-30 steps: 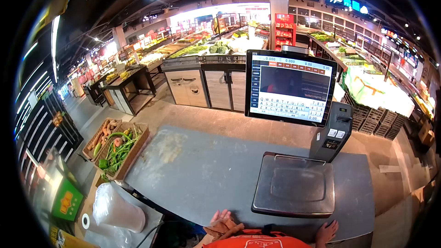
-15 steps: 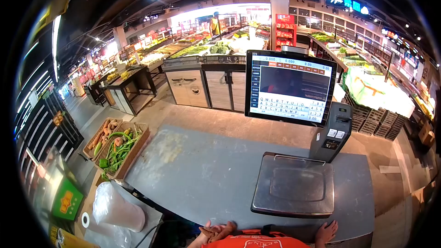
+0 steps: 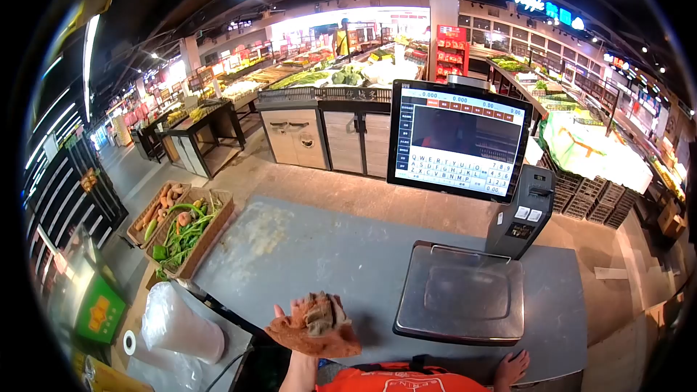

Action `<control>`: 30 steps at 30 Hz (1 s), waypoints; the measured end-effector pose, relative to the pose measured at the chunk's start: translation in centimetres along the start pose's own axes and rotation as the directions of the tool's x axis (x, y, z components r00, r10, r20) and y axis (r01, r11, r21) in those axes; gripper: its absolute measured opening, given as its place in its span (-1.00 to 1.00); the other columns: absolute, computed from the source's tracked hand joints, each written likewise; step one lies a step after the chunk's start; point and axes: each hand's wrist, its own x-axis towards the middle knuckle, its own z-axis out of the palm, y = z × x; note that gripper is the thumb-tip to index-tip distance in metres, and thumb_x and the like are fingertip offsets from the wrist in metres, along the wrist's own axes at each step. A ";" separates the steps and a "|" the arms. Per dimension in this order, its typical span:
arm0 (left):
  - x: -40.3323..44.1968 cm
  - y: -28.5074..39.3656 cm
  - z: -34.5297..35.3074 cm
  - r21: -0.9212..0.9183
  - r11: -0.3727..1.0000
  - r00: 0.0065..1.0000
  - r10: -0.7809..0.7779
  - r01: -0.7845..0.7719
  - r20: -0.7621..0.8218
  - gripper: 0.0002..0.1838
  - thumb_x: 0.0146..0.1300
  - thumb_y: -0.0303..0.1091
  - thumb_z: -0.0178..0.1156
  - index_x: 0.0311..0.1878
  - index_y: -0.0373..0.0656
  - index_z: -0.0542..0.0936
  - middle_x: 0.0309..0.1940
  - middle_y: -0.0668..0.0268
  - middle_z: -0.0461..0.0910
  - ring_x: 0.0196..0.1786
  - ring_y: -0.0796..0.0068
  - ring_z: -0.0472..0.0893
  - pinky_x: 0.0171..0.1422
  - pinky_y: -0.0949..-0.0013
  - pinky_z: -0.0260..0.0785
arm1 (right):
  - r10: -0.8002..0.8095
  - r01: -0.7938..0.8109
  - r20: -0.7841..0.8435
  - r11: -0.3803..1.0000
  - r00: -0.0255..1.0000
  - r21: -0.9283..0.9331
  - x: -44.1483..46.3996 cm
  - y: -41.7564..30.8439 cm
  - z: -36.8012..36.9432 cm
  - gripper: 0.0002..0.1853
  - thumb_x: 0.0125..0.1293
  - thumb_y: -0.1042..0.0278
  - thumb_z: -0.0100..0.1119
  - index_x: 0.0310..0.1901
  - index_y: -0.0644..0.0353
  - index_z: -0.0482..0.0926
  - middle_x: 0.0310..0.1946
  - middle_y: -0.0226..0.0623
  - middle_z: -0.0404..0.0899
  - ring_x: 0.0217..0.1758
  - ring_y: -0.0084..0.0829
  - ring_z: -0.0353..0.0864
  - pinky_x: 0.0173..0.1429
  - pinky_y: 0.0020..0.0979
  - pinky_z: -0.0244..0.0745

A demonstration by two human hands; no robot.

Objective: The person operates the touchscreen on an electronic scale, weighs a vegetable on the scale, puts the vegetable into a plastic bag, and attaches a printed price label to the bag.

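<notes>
A crumpled brown rag (image 3: 330,330) is in my left hand (image 3: 279,313), just above the near edge of the grey counter (image 3: 305,261). The cloth covers most of that hand, leaving only some fingertips and the wrist showing. My right hand (image 3: 512,368) rests on the counter's front edge with its fingers spread and holds nothing. Between the hands and a little farther off lies the metal weighing plate (image 3: 461,294) of a scale. Its touch screen (image 3: 461,138) shows a keyboard and rows of zeros.
Baskets of carrots and green vegetables (image 3: 190,236) stand at the counter's left end. A roll of plastic bags (image 3: 181,323) stands on a lower surface at left. The dark scale printer (image 3: 521,214) rises behind the plate. Vegetable stalls (image 3: 327,127) line the shop beyond.
My left hand has moved up and forward from the counter's near edge, bringing the rag over the counter. The right hand stays at the edge.
</notes>
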 end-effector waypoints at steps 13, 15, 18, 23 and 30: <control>2.1 -2.9 -7.0 0.176 0.832 0.839 -0.542 0.526 0.051 -0.90 0.21 -0.33 0.06 -0.34 -0.13 0.43 -0.34 0.32 0.45 -0.20 0.31 0.48 -0.11 0.32 0.40 | -0.109 0.112 -0.081 0.993 0.991 0.038 -1.0 -0.6 -2.1 -0.41 0.18 -0.05 -0.01 0.17 0.15 0.35 0.19 -0.14 0.31 0.32 -0.20 0.17 0.32 -0.09 0.08; 4.4 -2.2 -8.8 0.433 0.857 0.937 -0.340 0.277 0.073 -0.88 0.20 -0.30 0.09 -0.31 -0.12 0.46 -0.30 0.30 0.50 -0.20 0.28 0.51 -0.10 0.28 0.41 | -0.101 0.107 -0.116 0.993 0.988 0.043 -1.0 -0.3 -1.5 -0.42 0.18 -0.05 -0.01 0.16 0.14 0.35 0.18 -0.15 0.32 0.32 -0.21 0.17 0.32 -0.09 0.08; 2.1 -2.1 2.6 0.958 -0.077 0.960 0.026 -0.275 0.278 -0.75 0.04 -0.38 0.23 -0.19 -0.16 0.48 -0.27 0.22 0.50 -0.23 0.27 0.54 -0.14 0.29 0.40 | -0.168 0.171 -0.217 0.985 0.962 -0.004 -0.2 1.2 1.2 -0.43 0.18 -0.05 0.00 0.15 0.11 0.36 0.16 -0.15 0.35 0.28 -0.20 0.22 0.30 -0.08 0.10; 3.0 -1.7 6.4 0.862 -0.323 0.905 0.040 -0.390 0.424 -0.59 -0.04 -0.45 0.31 -0.07 -0.17 0.46 -0.20 0.19 0.54 -0.15 0.28 0.56 -0.04 0.31 0.39 | -0.024 0.025 -0.041 1.000 0.999 0.014 0.0 0.3 0.5 -0.49 0.25 0.13 -0.05 0.22 0.07 0.22 0.28 -0.36 0.16 0.38 -0.33 0.05 0.25 0.05 0.08; 3.9 -0.9 1.0 0.890 -0.404 0.974 -0.006 -0.211 0.228 -0.49 -0.10 -0.59 0.24 0.02 -0.21 0.42 -0.20 0.18 0.55 -0.10 0.33 0.55 0.00 0.35 0.39 | -0.026 0.026 -0.067 1.000 0.997 -0.004 0.0 0.2 0.7 -0.50 0.24 0.16 -0.05 0.22 0.07 0.23 0.28 -0.37 0.17 0.38 -0.33 0.06 0.24 0.05 0.08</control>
